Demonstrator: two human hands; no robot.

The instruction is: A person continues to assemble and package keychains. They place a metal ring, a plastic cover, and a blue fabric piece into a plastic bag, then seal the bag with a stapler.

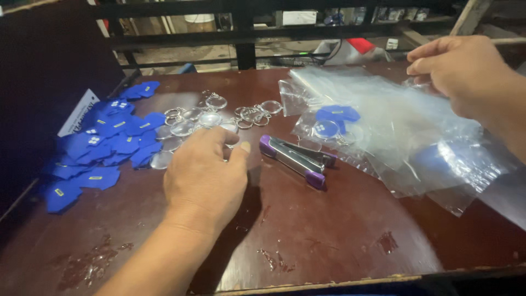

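Fingers of the left hand [204, 174] are reaching loose toward clear keyring discs [186, 127] while the right hand [459, 71] is pinching a plastic bag [394, 126] up, ready for filling probably.

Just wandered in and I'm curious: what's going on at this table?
A person works at a worn brown table. Their left hand reaches into a scatter of clear round keyring discs, next to a heap of blue shirt-shaped cutouts. Their right hand pinches the edge of a clear plastic bag from a pile; one bag already holds a blue piece. A purple-and-silver stapler lies between the hands.
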